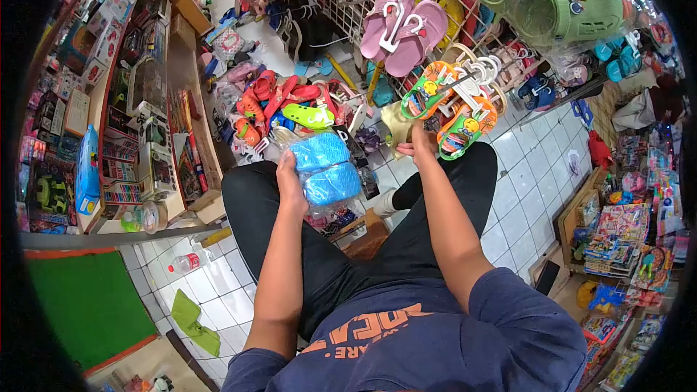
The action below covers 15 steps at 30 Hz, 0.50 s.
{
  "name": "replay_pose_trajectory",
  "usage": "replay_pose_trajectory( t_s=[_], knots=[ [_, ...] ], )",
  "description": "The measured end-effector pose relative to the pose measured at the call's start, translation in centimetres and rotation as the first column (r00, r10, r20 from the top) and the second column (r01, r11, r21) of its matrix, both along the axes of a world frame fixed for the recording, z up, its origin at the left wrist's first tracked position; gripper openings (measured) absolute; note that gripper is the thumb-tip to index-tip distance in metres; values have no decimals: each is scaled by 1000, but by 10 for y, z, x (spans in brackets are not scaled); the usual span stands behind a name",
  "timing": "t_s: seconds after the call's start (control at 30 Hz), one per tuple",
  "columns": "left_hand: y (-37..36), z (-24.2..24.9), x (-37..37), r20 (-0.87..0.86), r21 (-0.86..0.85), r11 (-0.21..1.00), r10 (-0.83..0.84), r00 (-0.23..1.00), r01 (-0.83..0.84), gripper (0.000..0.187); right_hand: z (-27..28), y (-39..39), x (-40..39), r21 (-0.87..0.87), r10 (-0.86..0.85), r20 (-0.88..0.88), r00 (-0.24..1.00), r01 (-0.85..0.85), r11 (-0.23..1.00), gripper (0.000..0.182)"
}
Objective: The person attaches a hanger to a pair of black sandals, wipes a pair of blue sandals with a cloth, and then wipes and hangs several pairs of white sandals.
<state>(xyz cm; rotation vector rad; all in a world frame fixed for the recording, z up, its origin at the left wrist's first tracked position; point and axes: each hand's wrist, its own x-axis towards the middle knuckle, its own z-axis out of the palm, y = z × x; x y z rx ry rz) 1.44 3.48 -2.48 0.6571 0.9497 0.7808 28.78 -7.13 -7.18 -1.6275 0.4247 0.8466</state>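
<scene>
My left hand [288, 178] is closed on the edge of a clear plastic pack holding a pair of bright blue slippers [323, 167]. The pack is held above my lap, between my knees. My right hand [420, 147] pinches a pale yellow cloth [396, 127] near my right knee. Just beyond that hand hang orange and green cartoon flip-flops [459, 127] on white hangers. Past the blue pack lies a heap of children's footwear, with a lime green clog [308, 116] and red sandals [265, 86] on it.
Pink slippers [404, 29] and green clogs [581, 7] hang from a wire rack ahead. Shelves of boxed toys [152, 149] stand on the left. A plastic bottle [186, 263] and a green piece of material [190, 319] lie on the tiles. Packaged toys [617, 247] fill the right side.
</scene>
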Motion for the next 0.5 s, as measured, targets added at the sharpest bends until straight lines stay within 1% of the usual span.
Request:
replay_pose_trajectory(
  t_s=[0.03,0.1,0.13,0.2,0.23,0.3,0.33,0.37,0.4,0.43,0.47,0.5],
  knots=[
    [1,-2,0,3,-2,1000,2,1000,-2,39,-8,-1,3,-2,1,-3,1000,-1,1000,72],
    [2,-8,-1,9,-11,1000,-2,1000,2,39,-33,-2,8,8,46,65,997,-46,999,68],
    [3,-8,0,18,-17,1000,-7,1000,8,39,-42,-2,10,7,44,65,997,-45,999,68],
    [3,-7,2,8,-12,1000,-12,1000,12,39,-50,-1,12,-77,184,151,971,-174,982,67],
    [3,-6,2,-3,-8,1000,-13,1000,13,39,-50,-1,12,-77,183,149,972,-173,982,67],
    [3,-6,4,-6,-5,1000,-16,1000,16,39,-44,-2,8,-332,325,273,906,-228,915,67],
    [3,-7,4,-7,-1,1000,-19,1000,19,39,-30,-2,1,-333,325,270,906,-229,915,67],
    [3,-8,4,-9,-3,1000,-20,1000,20,39,-8,-2,-8,-438,367,340,866,-200,877,68],
    [3,-9,4,-3,-11,1000,-24,1000,24,39,3,-2,-12,-534,414,402,817,-158,831,68],
    [4,-10,4,3,-18,999,-29,1000,29,39,-9,-2,-9,-535,413,400,818,-158,830,68],
    [4,-11,4,1,-18,999,-29,1000,29,39,-25,-2,-6,-585,464,508,725,-104,804,69],
    [4,-12,4,1,-13,1000,-28,1000,28,39,-25,-1,-7,-626,514,598,614,-42,779,70]
  ],
)
